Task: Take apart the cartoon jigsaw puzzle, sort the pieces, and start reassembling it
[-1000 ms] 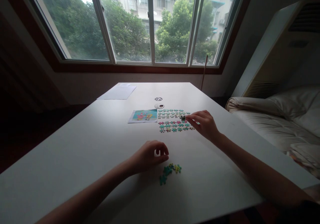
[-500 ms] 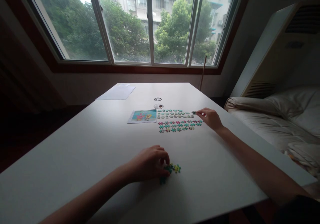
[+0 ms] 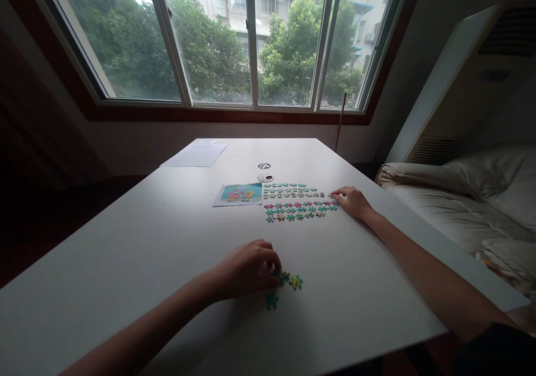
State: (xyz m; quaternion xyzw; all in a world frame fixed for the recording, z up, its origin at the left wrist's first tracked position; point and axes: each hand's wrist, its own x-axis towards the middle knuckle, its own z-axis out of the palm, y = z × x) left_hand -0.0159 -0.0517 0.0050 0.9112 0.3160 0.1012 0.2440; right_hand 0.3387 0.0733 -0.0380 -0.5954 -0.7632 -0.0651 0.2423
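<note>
My left hand rests on the near part of the table, thumb and finger closed at the edge of a small cluster of green and yellow jigsaw puzzle pieces. A piece seems to be between those fingertips, mostly hidden. One green puzzle piece lies just below the hand. Farther off, my right hand pinches a small puzzle piece against the table, at the right end of the laid-out rows of puzzle pieces. Left of these rows is a coloured cartoon picture sheet.
Two small round items lie beyond the picture on the white table. White papers are at its far left. A pale sofa and a tall white unit stand to the right, with a window behind the table.
My right hand has come down slightly and to the right with its piece, to the row's end. The left hand has shifted a little up and left, uncovering the green piece below it.
</note>
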